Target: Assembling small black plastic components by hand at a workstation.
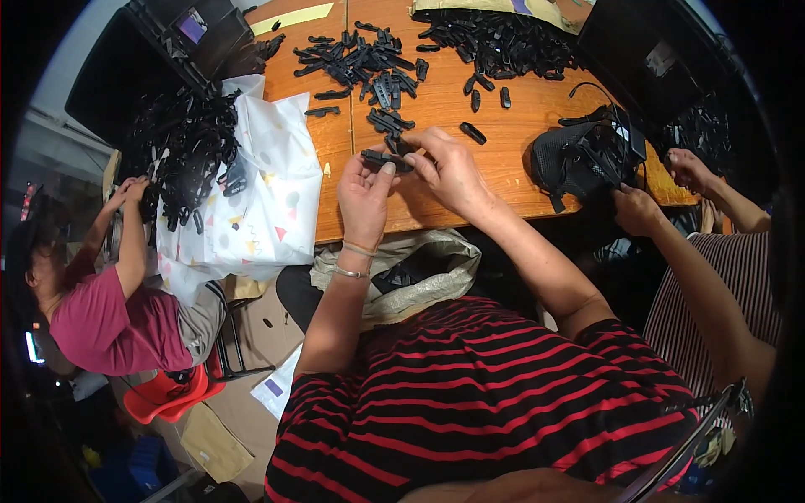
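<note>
Close together at the table's near edge, both my hands work on one small black plastic piece (375, 157), long and narrow, perhaps a clip. The fingers and thumb of my left hand (364, 201) are closed around it. My right hand (451, 172) pinches its right end, where fingertips hide part of it. Just beyond my fingers lies a short row of similar black pieces (389, 122). Farther off, a loose heap of black pieces (360, 60) spreads over the wooden table (436, 201).
A denser black pile (511, 46) spills from a paper sack. At right lies a black mesh bag (558, 159); beyond it a co-worker's hands (641, 210). On the left, another person (117, 310) handles black parts over white patterned plastic (268, 201). An open woven sack (419, 285) rests at my lap.
</note>
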Motion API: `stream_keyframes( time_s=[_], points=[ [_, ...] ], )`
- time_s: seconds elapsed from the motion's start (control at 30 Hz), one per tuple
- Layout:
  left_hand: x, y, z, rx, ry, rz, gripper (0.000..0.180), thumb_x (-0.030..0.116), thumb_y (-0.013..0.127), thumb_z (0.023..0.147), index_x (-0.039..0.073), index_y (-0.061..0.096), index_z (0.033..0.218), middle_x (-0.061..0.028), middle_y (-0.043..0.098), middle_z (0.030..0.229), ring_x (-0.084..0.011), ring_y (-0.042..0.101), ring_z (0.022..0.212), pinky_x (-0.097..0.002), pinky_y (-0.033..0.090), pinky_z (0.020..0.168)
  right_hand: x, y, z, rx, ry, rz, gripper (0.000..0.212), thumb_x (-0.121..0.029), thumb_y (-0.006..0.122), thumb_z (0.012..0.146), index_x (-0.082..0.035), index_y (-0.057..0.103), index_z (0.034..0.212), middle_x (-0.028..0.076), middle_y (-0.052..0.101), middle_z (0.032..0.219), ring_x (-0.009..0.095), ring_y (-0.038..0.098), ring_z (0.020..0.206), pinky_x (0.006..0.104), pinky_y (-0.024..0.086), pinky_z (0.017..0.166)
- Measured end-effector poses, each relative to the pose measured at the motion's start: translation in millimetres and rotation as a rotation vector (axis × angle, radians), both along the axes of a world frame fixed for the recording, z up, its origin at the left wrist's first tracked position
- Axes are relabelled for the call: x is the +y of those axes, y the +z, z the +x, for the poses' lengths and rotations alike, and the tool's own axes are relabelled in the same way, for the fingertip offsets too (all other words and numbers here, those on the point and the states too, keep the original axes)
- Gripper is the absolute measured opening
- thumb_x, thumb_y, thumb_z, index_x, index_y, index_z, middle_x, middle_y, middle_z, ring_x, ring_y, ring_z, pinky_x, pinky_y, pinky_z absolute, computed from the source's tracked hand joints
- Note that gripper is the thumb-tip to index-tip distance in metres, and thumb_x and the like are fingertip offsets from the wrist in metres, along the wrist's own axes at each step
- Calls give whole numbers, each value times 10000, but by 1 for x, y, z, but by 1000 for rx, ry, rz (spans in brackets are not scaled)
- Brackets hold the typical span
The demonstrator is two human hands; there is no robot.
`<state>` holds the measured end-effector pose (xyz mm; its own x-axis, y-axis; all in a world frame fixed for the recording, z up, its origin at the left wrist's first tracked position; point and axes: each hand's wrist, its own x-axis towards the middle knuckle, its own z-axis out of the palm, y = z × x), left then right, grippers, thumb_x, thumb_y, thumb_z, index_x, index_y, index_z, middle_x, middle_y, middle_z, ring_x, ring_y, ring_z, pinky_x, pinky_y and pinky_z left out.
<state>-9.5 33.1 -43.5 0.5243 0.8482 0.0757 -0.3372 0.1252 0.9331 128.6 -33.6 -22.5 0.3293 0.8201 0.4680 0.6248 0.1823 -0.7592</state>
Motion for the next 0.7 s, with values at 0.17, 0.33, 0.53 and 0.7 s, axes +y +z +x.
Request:
stream_keyframes(
  time_s=[0.17,0.33,0.53,0.7],
  points=[
    [5,-8,-2,-4,-20,136,285,-41,574,881,-24,511,1158,-61,590,1041,-91,588,912,-206,497,792,-1,6,-6,-176,19,-49,233,-31,662,809,10,638,1037,172,609,848,336,627,757,369,502,655],
    [3,-6,-2,44,-14,195,287,-62,560,877,-29,507,1157,-65,581,1057,-98,582,939,-205,492,805,-1,1,-4,-187,31,-48,233,-36,679,793,9,651,1020,173,610,839,332,628,750,367,502,650],
    [-4,4,-4,0,-46,223,329,-52,562,878,-32,479,1196,-75,578,1073,-117,583,974,-223,484,849,-5,8,-6,-200,14,-64,248,-35,699,755,-31,675,1001,158,610,832,329,628,766,380,506,652],
    [-8,7,-6,64,-29,317,328,8,595,888,-37,484,1194,-94,591,1080,-119,590,961,-228,488,844,-9,5,-12,-198,-1,-2,300,-21,712,739,-48,653,1033,132,600,817,289,636,737,360,507,632]
  ],
)
